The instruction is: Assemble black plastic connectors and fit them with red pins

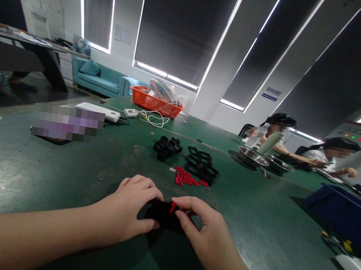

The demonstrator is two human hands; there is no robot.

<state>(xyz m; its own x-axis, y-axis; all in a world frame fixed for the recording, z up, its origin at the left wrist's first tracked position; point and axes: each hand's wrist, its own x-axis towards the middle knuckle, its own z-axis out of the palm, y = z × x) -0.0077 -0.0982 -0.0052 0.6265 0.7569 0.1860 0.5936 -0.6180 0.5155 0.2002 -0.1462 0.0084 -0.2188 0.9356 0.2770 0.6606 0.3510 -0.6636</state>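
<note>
Close in front of me on the green table, my left hand [133,205] is closed round one side of a dark black part [163,212], fingers above and thumb below. From the other side my right hand [201,222] pinches a small red plastic piece [172,207] between thumb and forefinger, against the black part. Shadow hides the black part's exact shape. Just beyond my hands lies a loose group of red plastic pieces [187,179]. Behind them are flat black frames [202,160], and to their left is a heap of black blocky parts [167,148].
A blurred-out flat object [65,125] and a white power bank [98,111] lie at left. Farther back stands an orange basket [154,103] beside a white cable. Metal bowls [252,157], a blue bin [349,216] and two seated people are on the right.
</note>
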